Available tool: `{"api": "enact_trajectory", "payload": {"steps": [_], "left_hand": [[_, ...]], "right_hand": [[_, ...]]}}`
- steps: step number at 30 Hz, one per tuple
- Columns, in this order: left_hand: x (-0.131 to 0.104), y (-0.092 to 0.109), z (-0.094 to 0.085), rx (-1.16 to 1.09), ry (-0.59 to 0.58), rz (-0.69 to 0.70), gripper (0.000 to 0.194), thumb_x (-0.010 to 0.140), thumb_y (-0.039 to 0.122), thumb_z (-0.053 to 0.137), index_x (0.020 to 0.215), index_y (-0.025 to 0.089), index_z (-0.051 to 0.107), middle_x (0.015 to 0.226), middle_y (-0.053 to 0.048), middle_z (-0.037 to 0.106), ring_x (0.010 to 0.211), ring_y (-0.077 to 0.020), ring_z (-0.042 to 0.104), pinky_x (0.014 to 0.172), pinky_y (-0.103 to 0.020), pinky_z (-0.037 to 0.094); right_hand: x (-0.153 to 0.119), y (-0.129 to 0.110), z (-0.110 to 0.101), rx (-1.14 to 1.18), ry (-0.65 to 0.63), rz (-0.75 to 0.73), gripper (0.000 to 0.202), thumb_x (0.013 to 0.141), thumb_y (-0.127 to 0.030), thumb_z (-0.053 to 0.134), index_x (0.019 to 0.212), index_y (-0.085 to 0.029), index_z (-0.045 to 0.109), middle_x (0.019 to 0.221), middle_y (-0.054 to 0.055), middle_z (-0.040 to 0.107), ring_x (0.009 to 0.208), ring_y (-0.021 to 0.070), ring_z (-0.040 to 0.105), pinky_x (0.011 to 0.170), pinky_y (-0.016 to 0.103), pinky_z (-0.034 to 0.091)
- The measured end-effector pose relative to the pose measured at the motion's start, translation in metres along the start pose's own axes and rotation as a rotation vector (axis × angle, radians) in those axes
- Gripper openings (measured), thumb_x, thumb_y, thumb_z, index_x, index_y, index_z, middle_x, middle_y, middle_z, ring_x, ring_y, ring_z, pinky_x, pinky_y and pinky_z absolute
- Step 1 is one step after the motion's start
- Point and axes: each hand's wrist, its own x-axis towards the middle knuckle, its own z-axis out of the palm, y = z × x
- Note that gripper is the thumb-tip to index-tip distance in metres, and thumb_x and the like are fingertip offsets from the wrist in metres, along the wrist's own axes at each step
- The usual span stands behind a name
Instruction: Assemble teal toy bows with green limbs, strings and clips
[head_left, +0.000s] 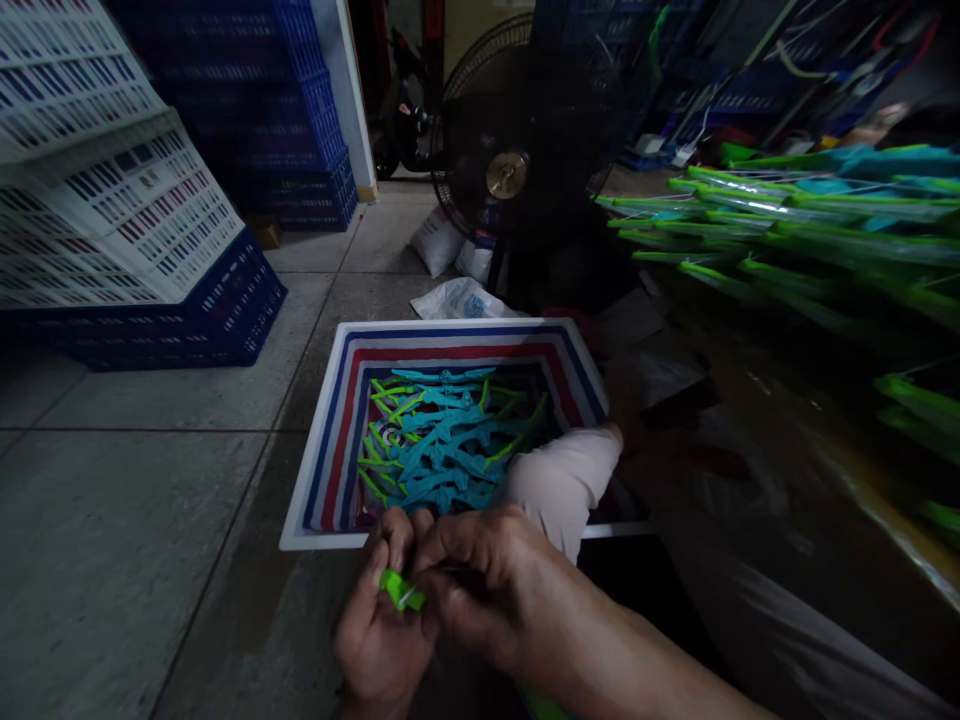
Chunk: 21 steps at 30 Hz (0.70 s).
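My left hand [382,625] is closed around a small bright green plastic piece [403,592], which shows between its fingers. Pressed close on the right, my right hand [487,580] has thumb and fingers pinched at the green piece; a thin pale strand seems to run there, and what exactly it grips is too small to tell. Just beyond both hands stands a white-rimmed bin [306,470] with a striped red, white and blue lining. Turquoise parts [450,430] with bright green strips lie piled inside it.
A knee in pale cloth [562,480] overlaps the bin's near right side. Stacked white crates [150,200] and blue crates [300,120] stand at the left. Behind the bin are a large fan [517,150] and plastic bags [457,298]. Green and turquoise parts [810,215] are heaped at the right.
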Motion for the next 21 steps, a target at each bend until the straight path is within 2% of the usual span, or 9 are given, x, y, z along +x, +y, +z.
{"api": "enact_trajectory", "payload": {"steps": [5, 11, 13, 17, 19, 21], "left_hand": [[-0.0012, 0.0005, -0.0022, -0.003, -0.005, 0.001, 0.025, 0.094, 0.035, 0.056, 0.074, 0.019, 0.054, 0.069, 0.0, 0.044, 0.063, -0.0131, 0.045, 0.053, -0.021, 0.037], [0.0001, 0.0002, -0.0021, 0.008, 0.024, -0.004, 0.026, 0.094, 0.036, 0.055, 0.074, 0.02, 0.055, 0.069, 0.001, 0.045, 0.058, -0.0123, 0.043, 0.05, -0.022, 0.034], [0.0006, 0.0, -0.0019, 0.013, 0.049, -0.029, 0.026, 0.094, 0.036, 0.056, 0.074, 0.02, 0.056, 0.07, 0.0, 0.045, 0.061, -0.0131, 0.044, 0.053, -0.023, 0.037], [0.001, 0.0007, -0.0023, 0.034, 0.098, -0.033, 0.027, 0.093, 0.037, 0.059, 0.072, 0.019, 0.057, 0.072, -0.001, 0.046, 0.07, -0.0155, 0.047, 0.067, -0.025, 0.044], [0.0019, 0.0019, -0.0027, 0.046, 0.101, -0.028, 0.027, 0.093, 0.036, 0.059, 0.073, 0.019, 0.058, 0.073, 0.0, 0.045, 0.07, -0.0151, 0.046, 0.07, -0.026, 0.045], [0.0041, 0.0032, -0.0029, 0.049, 0.088, -0.035, 0.024, 0.094, 0.036, 0.061, 0.077, 0.019, 0.06, 0.076, 0.0, 0.046, 0.069, -0.0145, 0.046, 0.069, -0.026, 0.045]], "right_hand": [[0.001, -0.0024, 0.0023, -0.002, 0.018, -0.002, 0.024, 0.076, 0.006, 0.055, 0.077, -0.015, 0.066, 0.074, -0.003, 0.066, 0.066, 0.0079, 0.061, 0.062, 0.016, 0.041], [0.0053, -0.0063, -0.001, -0.055, -0.043, 0.068, 0.027, 0.074, 0.01, 0.053, 0.072, -0.016, 0.062, 0.074, -0.004, 0.067, 0.067, 0.0091, 0.061, 0.062, 0.018, 0.041], [0.0077, -0.0059, -0.0011, -0.059, -0.053, 0.047, 0.027, 0.074, 0.009, 0.053, 0.069, -0.017, 0.058, 0.072, -0.005, 0.062, 0.065, 0.008, 0.057, 0.062, 0.019, 0.039], [0.0085, -0.006, 0.0002, -0.101, -0.037, -0.01, 0.029, 0.078, 0.006, 0.056, 0.064, -0.017, 0.046, 0.065, -0.007, 0.048, 0.06, 0.0067, 0.046, 0.059, 0.018, 0.036], [0.0059, -0.0057, 0.0007, -0.166, -0.052, -0.034, 0.025, 0.084, 0.002, 0.056, 0.07, -0.018, 0.051, 0.07, -0.006, 0.055, 0.063, 0.0077, 0.052, 0.06, 0.018, 0.039], [0.0024, -0.0041, 0.0016, -0.321, -0.084, -0.08, 0.019, 0.087, 0.0, 0.053, 0.085, -0.018, 0.059, 0.081, -0.001, 0.066, 0.068, 0.0105, 0.06, 0.061, 0.019, 0.042]]}}
